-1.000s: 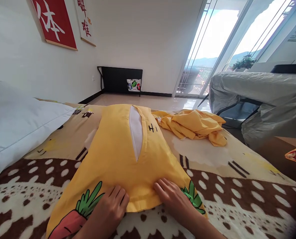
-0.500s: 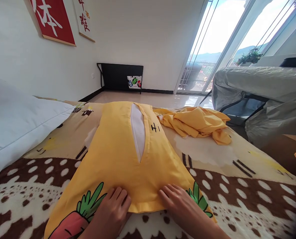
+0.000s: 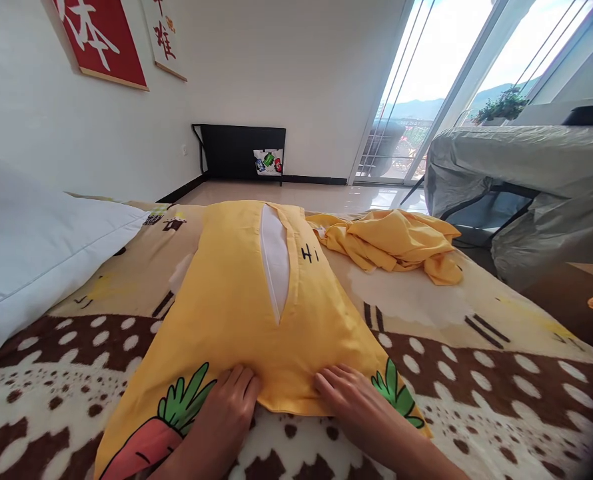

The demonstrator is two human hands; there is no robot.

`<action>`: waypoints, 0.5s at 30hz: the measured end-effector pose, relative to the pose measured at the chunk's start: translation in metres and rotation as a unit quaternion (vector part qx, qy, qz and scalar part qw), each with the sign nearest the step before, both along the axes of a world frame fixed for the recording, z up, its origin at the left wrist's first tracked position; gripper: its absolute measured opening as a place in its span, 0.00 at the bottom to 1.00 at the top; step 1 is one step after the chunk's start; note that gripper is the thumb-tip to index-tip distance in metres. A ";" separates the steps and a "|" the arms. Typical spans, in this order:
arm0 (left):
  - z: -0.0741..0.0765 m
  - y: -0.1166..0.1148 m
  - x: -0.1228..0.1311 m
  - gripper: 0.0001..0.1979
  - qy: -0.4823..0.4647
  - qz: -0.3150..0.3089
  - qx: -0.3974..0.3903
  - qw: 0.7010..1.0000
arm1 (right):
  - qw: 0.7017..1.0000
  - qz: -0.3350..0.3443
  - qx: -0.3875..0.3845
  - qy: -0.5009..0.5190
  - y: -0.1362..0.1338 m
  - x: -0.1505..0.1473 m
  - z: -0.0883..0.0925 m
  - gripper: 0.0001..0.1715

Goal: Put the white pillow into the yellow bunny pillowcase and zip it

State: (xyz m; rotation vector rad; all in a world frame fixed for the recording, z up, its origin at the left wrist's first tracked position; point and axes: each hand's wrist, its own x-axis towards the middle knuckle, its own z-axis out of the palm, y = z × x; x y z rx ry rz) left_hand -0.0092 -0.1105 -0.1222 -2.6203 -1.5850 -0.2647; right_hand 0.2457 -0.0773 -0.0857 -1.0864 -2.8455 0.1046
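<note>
A yellow pillowcase [image 3: 216, 287] with printed carrots and the letters "Hi" lies lengthwise on the bed. Through the long slit in its upper face shows a white pillow [image 3: 273, 257] inside. At the near edge, my left hand [image 3: 234, 403] grips the pillowcase beside the left carrot's leaves, fingers curled over the cloth. My right hand [image 3: 346, 397] holds the same edge further right, next to the other carrot's leaves. Both thumbs are hidden under the fabric. Between the hands the hem hangs slightly slack.
A patterned blanket [image 3: 426, 313] covers the bed. To the left rests a white pillow [image 3: 51, 247]; a crumpled yellow cloth [image 3: 396, 240] lies to the right. Beyond the bed stand a black folded table [image 3: 241, 150] and furniture under a grey plastic cover [image 3: 516, 160].
Both hands and the pillowcase's near edge have shifted slightly upward in the picture. The hold on the edge looks the same.
</note>
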 end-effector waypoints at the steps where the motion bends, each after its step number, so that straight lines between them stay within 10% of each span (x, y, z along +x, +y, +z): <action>1: 0.002 0.000 0.000 0.13 -0.002 -0.003 -0.011 1.000 | 1.000 -0.002 -0.010 0.002 0.000 0.001 0.002 0.14; 15: 0.016 -0.013 -0.004 0.15 -0.072 -0.105 0.122 0.984 | 0.997 -0.001 -0.074 0.024 0.001 0.009 0.018 0.14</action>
